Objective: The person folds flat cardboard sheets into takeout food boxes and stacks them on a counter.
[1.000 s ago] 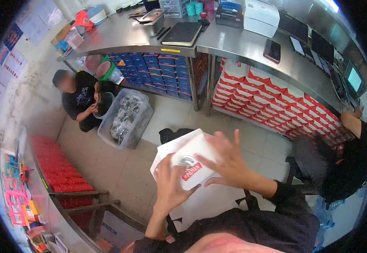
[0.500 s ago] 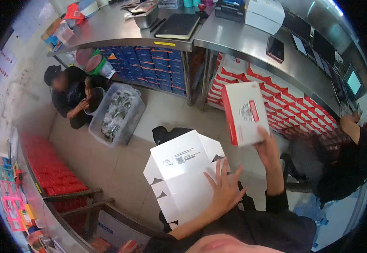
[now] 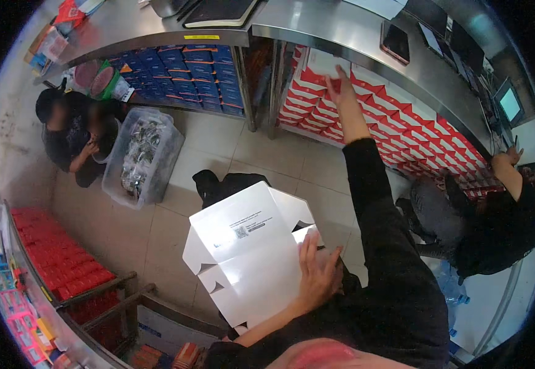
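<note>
I see my left hand (image 3: 320, 277) lying flat on a white folded carton (image 3: 249, 255), fingers spread apart and pressed against its right edge, steadying it rather than gripping it. The carton sits low in front of me, above my lap, with its flaps open along the left side and a small printed label on its upper panel. My right hand (image 3: 340, 86) is stretched far up and away, its black sleeve running along the middle of the view. Its fingers are extended and close together, touching a red and white box (image 3: 318, 67) at the top of the stacked red and white boxes (image 3: 403, 129) on the shelf under the steel table (image 3: 341, 27); I cannot tell whether they hold that box or only push on it. A dark phone (image 3: 395, 42) lies on the table just right of that hand. To the left, blue boxes (image 3: 175, 67) fill the shelf under the neighbouring table. On the tiled floor (image 3: 218, 147) a clear plastic bin (image 3: 141, 157) holds shiny small parts, and a person in dark clothes (image 3: 71, 135) crouches just beside it. Another person (image 3: 501, 215) sits at my right, one hand raised near the red boxes.
</note>
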The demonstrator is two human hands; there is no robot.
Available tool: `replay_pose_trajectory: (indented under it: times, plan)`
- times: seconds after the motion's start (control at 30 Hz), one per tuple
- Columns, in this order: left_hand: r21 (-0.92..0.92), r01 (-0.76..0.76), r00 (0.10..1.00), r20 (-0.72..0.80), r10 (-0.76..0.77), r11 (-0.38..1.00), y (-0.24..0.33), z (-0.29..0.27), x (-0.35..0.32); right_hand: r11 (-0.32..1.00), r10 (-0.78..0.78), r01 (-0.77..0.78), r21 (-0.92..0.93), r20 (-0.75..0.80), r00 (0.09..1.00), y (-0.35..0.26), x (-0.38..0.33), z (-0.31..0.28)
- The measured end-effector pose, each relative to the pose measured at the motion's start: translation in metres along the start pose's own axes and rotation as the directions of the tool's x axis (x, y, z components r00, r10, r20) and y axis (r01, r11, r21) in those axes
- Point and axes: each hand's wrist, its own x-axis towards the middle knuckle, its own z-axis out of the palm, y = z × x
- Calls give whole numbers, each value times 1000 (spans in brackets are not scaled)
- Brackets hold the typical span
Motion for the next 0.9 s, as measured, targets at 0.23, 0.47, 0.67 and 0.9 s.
replay_pose_trajectory:
  times: [0.23, 0.47, 0.67, 0.9]
  plan:
    - [9, 284, 943, -184, -278, 959, 5, -4, -19, 996, 89, -85, 28, -233, 968, -15, 11, 11]
    - [-324, 739, 665, 212, -716, 590, 23, -69, -22, 882, 420, -279, -380, 364, 832, -18, -231, -6]
    - [-568, 652, 693, 178, -698, 503, 37, -100, -32, 645, 601, 154, -749, 621, 504, -56, -403, -38]
    - [-947, 238, 685, 8, -728, 214, 90, -140, 4, 654, 285, 695, -297, 949, 138, -71, -488, -34]
